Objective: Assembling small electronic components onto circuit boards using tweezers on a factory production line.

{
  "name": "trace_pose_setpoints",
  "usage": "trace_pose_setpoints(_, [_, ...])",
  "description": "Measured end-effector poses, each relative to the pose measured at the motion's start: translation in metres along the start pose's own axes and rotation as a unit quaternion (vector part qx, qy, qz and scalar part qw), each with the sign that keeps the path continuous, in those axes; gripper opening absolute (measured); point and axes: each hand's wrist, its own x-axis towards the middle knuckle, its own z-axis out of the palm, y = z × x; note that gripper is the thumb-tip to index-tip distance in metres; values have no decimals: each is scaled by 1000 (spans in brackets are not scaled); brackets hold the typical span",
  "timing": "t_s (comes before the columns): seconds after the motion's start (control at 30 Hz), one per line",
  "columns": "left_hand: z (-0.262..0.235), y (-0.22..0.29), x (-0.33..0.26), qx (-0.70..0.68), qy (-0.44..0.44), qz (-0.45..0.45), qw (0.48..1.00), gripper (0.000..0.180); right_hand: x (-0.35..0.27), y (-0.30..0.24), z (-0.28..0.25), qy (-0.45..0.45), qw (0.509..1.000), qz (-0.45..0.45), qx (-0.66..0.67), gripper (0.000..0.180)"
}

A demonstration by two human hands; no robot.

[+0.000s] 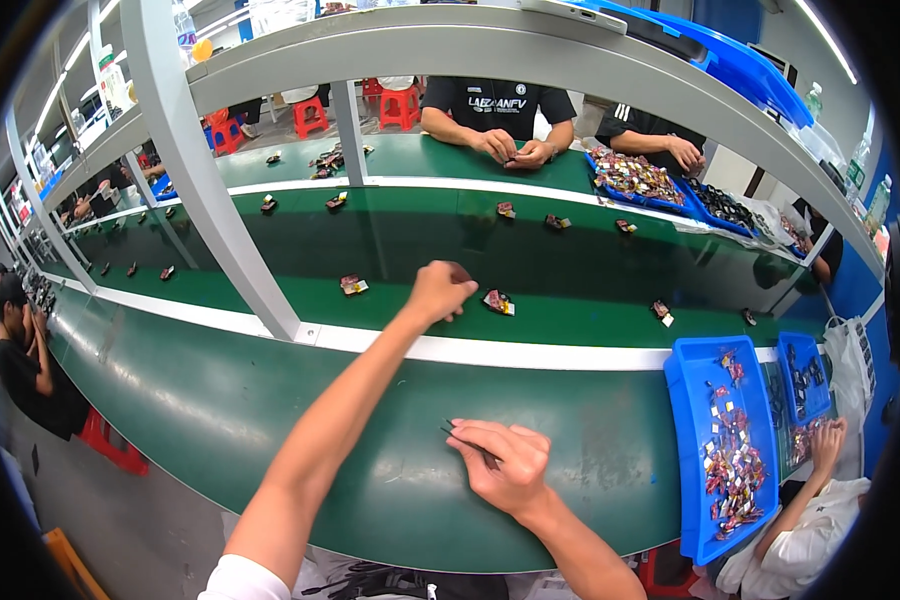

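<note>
My left hand (442,292) reaches over the dark green conveyor belt (420,235), fingers loosely bent and apart, with nothing visible in them. Just right of its fingertips, a small black part with a red, yellow and white piece (498,302) lies on the belt, not touching the hand. Nearer to me, above the green work surface (390,470), my right hand (507,465) is closed around thin dark tweezers (449,430). Their tips point to the left.
A blue tray (675,430) of small red and yellow pieces stands at right, beside a smaller blue tray (805,375). A grey post (205,180) and an overhead beam (450,45) frame the belt. Co-workers sit opposite and at my right; several similar parts lie along the belt.
</note>
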Motion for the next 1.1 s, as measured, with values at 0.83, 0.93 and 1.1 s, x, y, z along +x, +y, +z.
trace_pose_setpoints(0.83, [-32, 0, -198, -75, 67, 49, 994, 12, 5, -6, -3, 11, 921, 320, 223, 9])
trace_pose_setpoints(0.93, [-33, -2, -208, -61, 67, 76, 993, 10, 3, -3, -1, 5, 923, 321, 214, 10])
trace_pose_setpoints(1.1, [-36, -2, -211, -36, 81, 118, 989, 10, 1, -2, 4, -21, 954, 265, 140, 13])
